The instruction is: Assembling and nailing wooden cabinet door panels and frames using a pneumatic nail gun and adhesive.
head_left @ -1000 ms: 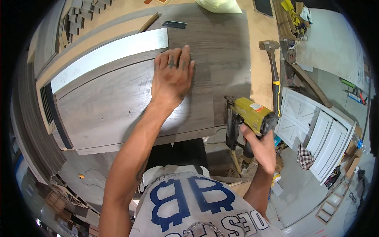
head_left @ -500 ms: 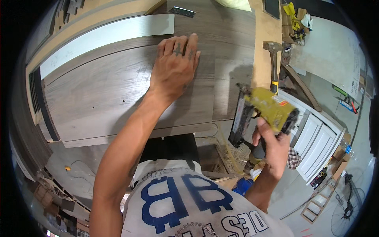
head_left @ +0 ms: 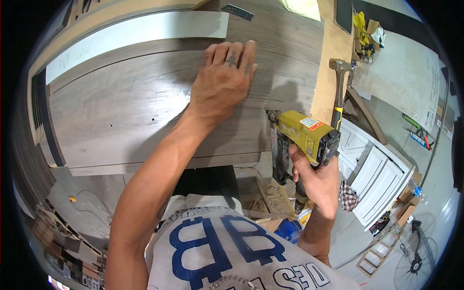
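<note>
My left hand (head_left: 220, 87) lies on a grey wood-grain panel (head_left: 106, 101), its fingers stretched out over the surface and holding nothing. In my right hand (head_left: 316, 181) is a yellow-green nail gun (head_left: 304, 133), gripped by its black handle. Its nose sits at the right end of the panel, over the wood-grain board; whether it touches, I cannot tell. Two small dark holes (head_left: 153, 119) show in the panel left of my forearm. A white strip (head_left: 145, 30) lies along the panel's far side.
A hammer (head_left: 339, 89) rests on the tan board edge at the right. Near the far edge lies a small dark metal piece (head_left: 238, 12). White panelled doors (head_left: 374, 176) stand low at the right, with a fan (head_left: 415, 265) on the floor beyond.
The nail gun in my right hand has moved left, toward the panel's right end. My left hand stays flat on the panel, and the view has shifted slightly.
</note>
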Available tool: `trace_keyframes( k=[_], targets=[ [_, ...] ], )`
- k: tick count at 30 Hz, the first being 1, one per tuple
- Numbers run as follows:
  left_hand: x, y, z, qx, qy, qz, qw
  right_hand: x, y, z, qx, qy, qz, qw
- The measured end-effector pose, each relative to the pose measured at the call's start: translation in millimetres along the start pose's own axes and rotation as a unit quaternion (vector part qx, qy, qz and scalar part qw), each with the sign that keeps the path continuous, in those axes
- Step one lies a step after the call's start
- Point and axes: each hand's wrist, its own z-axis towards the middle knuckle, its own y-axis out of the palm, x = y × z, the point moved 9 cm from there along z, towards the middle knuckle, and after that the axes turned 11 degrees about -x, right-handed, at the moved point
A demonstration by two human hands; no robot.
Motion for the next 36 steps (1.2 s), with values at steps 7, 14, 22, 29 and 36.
trace_keyframes(
  k=[7,14,22,29,36],
  targets=[
    [-0.3,-2.4,-0.5,0.019,0.0,-0.001,1.0,3.6,2.1,3.4,0.004,0.032,-0.031,0.999],
    [0.3,1.0,-1.0,0.016,0.002,0.007,1.0,-5.9,3.0,7.2,0.001,0.009,-0.04,0.999],
    [-4.9,0.2,0.6,-0.018,-0.019,-0.025,0.999,-13.4,5.3,7.2,-0.031,0.014,-0.078,0.996],
    [-115.4,-125.9,-185.1,0.157,-0.361,-0.118,0.912,-35.8,-31.4,-39.2,0.098,0.065,0.018,0.993],
    [-188.8,-142.4,-417.3,0.378,-0.62,-0.253,0.639,-147.6,119.9,-29.0,-0.103,-0.063,-0.018,0.993]
  ],
)
